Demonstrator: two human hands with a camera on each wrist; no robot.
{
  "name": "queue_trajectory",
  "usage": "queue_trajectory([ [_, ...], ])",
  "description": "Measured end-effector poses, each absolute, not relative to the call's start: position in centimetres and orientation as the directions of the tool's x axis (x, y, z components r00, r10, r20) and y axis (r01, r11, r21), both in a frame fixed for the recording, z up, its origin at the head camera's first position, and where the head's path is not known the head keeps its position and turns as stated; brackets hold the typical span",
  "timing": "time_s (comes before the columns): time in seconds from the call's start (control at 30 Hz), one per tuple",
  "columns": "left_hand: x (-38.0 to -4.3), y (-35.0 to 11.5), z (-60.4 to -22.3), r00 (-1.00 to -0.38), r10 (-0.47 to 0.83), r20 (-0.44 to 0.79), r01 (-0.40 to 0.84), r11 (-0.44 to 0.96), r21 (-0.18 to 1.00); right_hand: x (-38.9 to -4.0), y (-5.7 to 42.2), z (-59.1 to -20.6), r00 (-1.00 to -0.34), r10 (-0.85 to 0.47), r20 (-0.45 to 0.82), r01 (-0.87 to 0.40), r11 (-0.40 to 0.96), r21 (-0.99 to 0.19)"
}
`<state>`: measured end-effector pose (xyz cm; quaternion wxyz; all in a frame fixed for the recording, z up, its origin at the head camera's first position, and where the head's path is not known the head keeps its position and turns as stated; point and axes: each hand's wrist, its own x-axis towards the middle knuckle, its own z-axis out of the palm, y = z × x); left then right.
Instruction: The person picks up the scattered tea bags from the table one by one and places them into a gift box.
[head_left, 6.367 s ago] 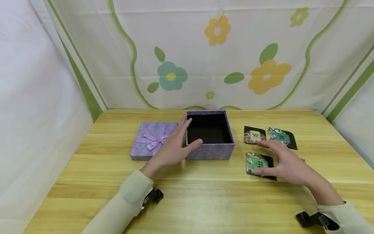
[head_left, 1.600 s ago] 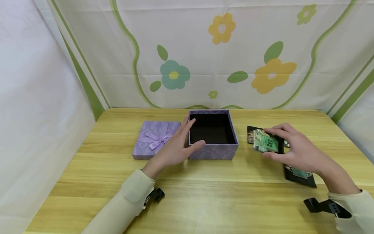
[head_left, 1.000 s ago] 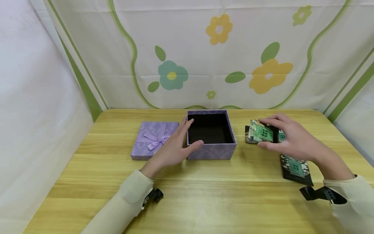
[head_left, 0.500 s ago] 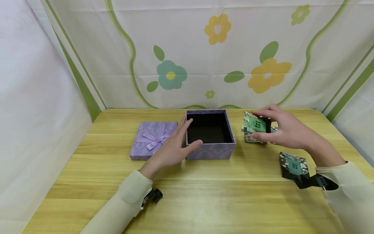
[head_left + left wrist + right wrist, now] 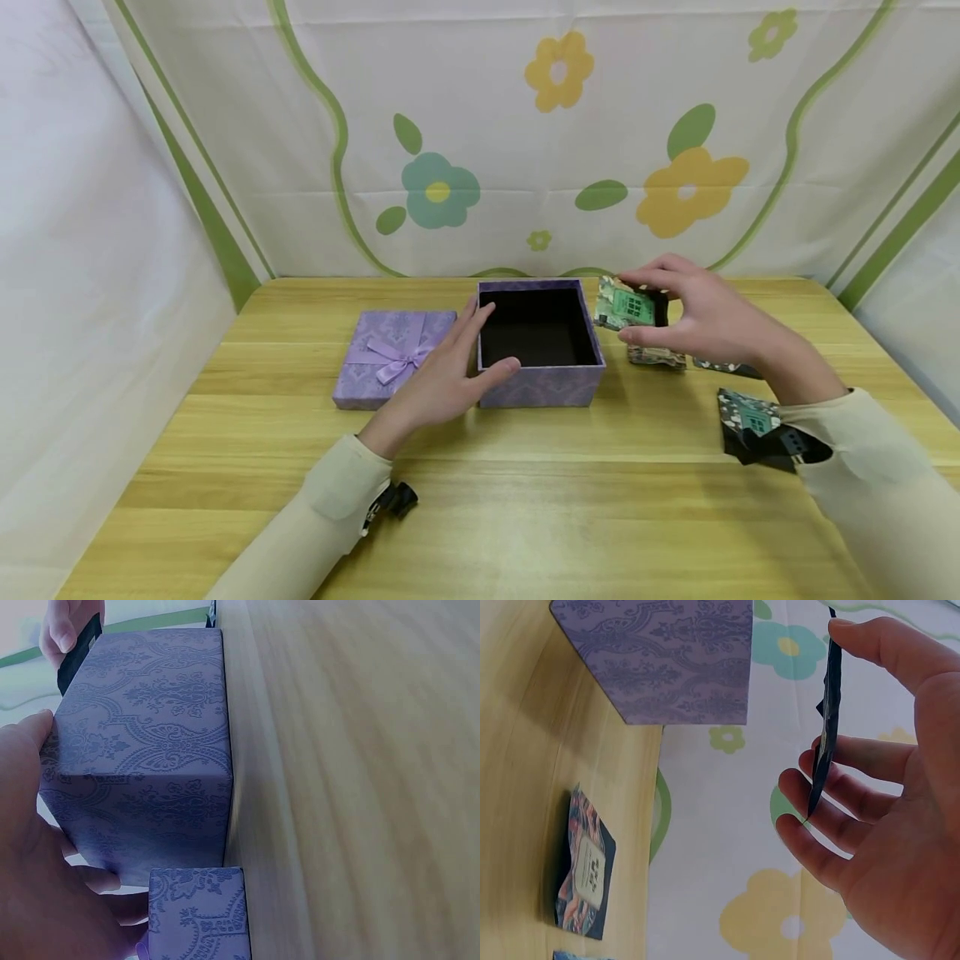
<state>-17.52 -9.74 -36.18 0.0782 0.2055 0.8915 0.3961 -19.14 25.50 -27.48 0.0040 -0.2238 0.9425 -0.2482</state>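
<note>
A purple patterned box [image 5: 540,388] stands uncovered on the wooden table, its dark inside bare of contents. My left hand [image 5: 442,379] rests at its left side, fingers extended along the wall and thumb at the front rim. In the left wrist view, the thumb tip meets the upper edge of the box [image 5: 150,705]. Between thumb and fingers my right hand [image 5: 708,317] pinches a flat green-labelled sachet [image 5: 626,307] by its edges, raised just right of the box rim. Edge-on, the dark sachet [image 5: 826,735] shows clear of the table in the right wrist view.
The purple lid [image 5: 390,354] with a ribbon bow lies left of the box, partly behind my left hand. Beneath the right hand lie a brown-patterned sachet [image 5: 656,357] and a dark one [image 5: 729,367]. A teal-labelled sachet [image 5: 742,410] lies nearer, partly covered by the wrist camera.
The right hand picked up the green-labelled sachet from the table and has carried it left and back toward the box. The left hand has kept its place.
</note>
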Motion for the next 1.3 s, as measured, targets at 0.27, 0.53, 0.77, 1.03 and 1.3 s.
queue_trajectory([
  [0.27, -17.7, -9.7, -36.2, -0.907, 0.422, 0.019, 0.299, 0.61, 0.734, -19.9, 24.3, -27.8, -0.897, -0.432, 0.094, -0.419, 0.761, -0.496],
  [0.53, -17.6, -9.7, -36.2, -0.908, 0.419, 0.019, 0.297, 0.611, 0.734, -20.4, 22.9, -27.9, -0.886, -0.455, 0.091, -0.436, 0.749, -0.498],
  [0.77, -17.7, -9.7, -36.2, -0.91, 0.415, 0.012, 0.29, 0.615, 0.733, -20.7, 22.0, -28.2, -0.887, -0.454, 0.084, -0.43, 0.745, -0.511],
  [1.03, -17.6, -9.6, -36.1, -0.911, 0.412, 0.011, 0.289, 0.62, 0.73, -21.1, 21.3, -28.8, -0.88, -0.467, 0.089, -0.441, 0.729, -0.523],
  [1.3, -17.7, -9.7, -36.1, -0.908, 0.418, 0.01, 0.292, 0.616, 0.732, -21.5, 20.4, -29.2, -0.874, -0.477, 0.094, -0.45, 0.72, -0.528],
])
